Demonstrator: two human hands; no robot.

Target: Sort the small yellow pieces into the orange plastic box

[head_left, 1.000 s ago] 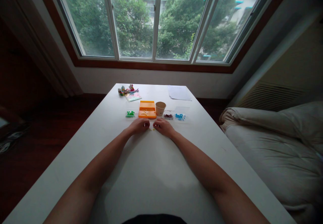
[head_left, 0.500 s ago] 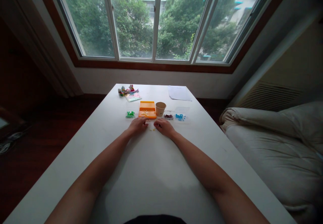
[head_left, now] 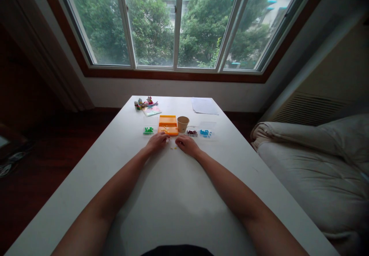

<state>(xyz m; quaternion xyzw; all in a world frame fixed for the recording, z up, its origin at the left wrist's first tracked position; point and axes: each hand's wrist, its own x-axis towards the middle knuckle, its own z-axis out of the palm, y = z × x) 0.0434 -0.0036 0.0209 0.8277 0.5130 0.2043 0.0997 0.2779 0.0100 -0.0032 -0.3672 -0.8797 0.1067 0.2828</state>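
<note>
My left hand (head_left: 157,141) is at the front left corner of an orange box (head_left: 168,120), its fingers curled close together; what they hold, if anything, is too small to name. My right hand (head_left: 186,143) rests on the white table (head_left: 178,183) in front of a paper cup (head_left: 183,123), with fingers bent inward and their grip hard to make out. Between the hands lie a few tiny yellow pieces (head_left: 173,148). More small yellow pieces (head_left: 164,129) sit in the front part of the orange box.
Green pieces (head_left: 148,130) lie in a clear tray at left; dark pieces (head_left: 192,133) and blue pieces (head_left: 205,133) are in trays at right. Farther back are small figures (head_left: 140,103), a colourful card (head_left: 152,110) and white paper (head_left: 204,106). A sofa (head_left: 311,163) stands right.
My left hand has shifted slightly up and its fingers have moved a little. My right hand has hardly moved, and the things on the table stay in place.
</note>
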